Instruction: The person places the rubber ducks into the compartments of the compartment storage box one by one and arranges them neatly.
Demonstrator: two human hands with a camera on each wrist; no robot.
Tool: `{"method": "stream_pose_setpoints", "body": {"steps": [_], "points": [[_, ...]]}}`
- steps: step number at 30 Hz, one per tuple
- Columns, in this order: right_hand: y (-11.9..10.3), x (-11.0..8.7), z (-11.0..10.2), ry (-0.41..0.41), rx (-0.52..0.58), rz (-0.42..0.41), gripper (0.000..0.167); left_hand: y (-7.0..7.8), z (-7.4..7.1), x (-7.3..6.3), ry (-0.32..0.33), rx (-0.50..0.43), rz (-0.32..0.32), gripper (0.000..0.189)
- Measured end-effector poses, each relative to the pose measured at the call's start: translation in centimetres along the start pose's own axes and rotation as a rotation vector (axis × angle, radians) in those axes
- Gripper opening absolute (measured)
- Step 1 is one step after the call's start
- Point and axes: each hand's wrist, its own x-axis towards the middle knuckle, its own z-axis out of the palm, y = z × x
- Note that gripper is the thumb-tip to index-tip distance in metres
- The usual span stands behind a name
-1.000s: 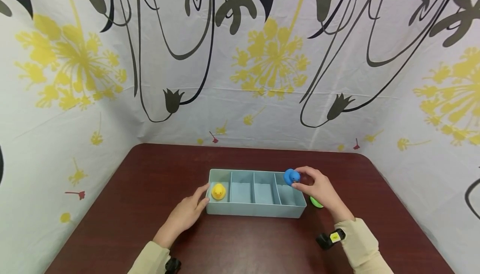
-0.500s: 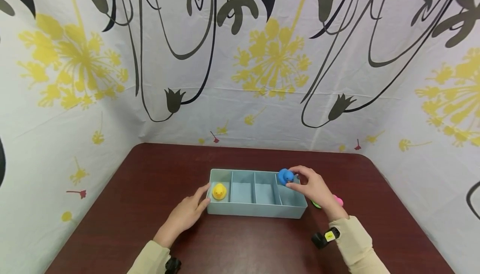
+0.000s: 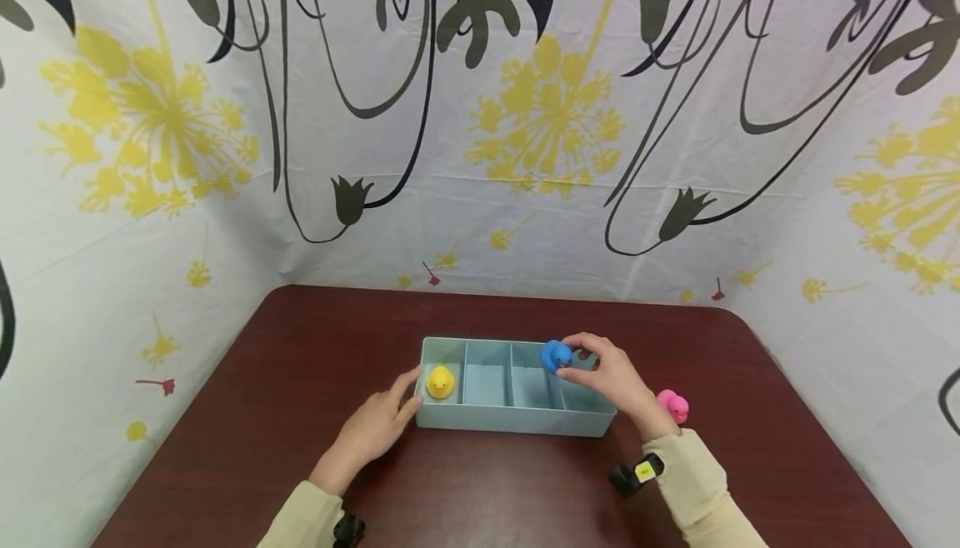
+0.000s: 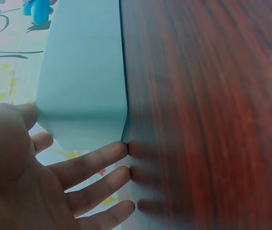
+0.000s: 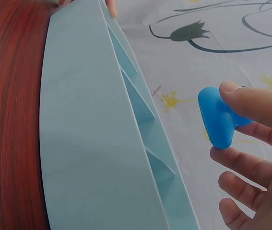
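A light blue-green box (image 3: 513, 420) with several compartments in a row stands on the table. Between thumb and fingers, my right hand (image 3: 613, 377) pinches a blue rubber duck (image 3: 553, 356) above the box, over its right-hand compartments; the right wrist view shows the duck (image 5: 216, 115) raised past the rim. My left hand (image 3: 375, 425) touches the box's left end with relaxed fingers. In the left wrist view, its thumb is right at the box corner and the other fingers are spread. A yellow rubber duck (image 3: 440, 382) sits in the leftmost compartment.
A pink rubber duck (image 3: 672, 406) lies on the dark red-brown table (image 3: 495, 490), right of the box, partly behind my right forearm. White cloth (image 3: 555, 265) with flower prints hangs around the table's back and sides.
My right hand has moved left with the blue duck, from the rightmost compartment toward the one beside it. The pink duck has come into view; a green thing is now hidden. The left hand stays put.
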Motion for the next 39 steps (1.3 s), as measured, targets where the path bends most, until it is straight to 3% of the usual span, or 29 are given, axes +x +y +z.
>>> {"method": "stream_pose_setpoints", "body": {"steps": [14, 39], "points": [[-1.1, 0.7, 2.2, -0.060, 0.028, -0.022, 0.038, 0.2, 0.2, -0.1, 0.016, 0.009, 0.038, 0.053], [-3.1, 3.0, 6.2, -0.140, 0.001, -0.110, 0.031, -0.2, 0.2, -0.1, 0.019, -0.005, 0.008, 0.054]]}}
